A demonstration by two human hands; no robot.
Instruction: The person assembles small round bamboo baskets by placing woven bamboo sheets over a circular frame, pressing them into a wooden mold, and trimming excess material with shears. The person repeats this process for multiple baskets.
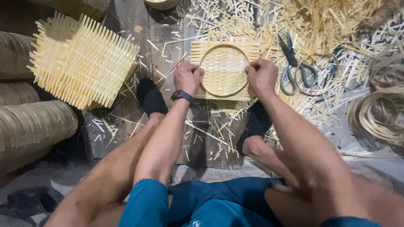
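Down on a floor of dark wooden planks (126, 25), a seated person presses a thin bamboo hoop (224, 70) onto a square woven bamboo mat (224, 54) that lies flat between their feet. The left hand (187, 77), a dark watch (182, 96) strapped at its wrist, is curled closed on the hoop's left edge; the right hand (261, 75) is clamped on the hoop's right edge, knuckles up. The mat sits near the middle of the view, just ahead of the person's two black socks (150, 97), which rest on the planks on either side of it. Bare knees and teal shorts (202, 204) fill the bottom of the view.

Just right of the mat, a pair of grey-handled scissors (294, 65) lies on a deep litter of bamboo offcuts (320, 21), blades pointing away from the person. Farther right, coils of split bamboo strip (378, 113) rest on the floor. To the left, well apart from the hands, a stack of woven squares with bristling unfinished edges (80, 59) stands on the planks, and beside it, at the left edge, lie rolls of woven bamboo (33, 122).
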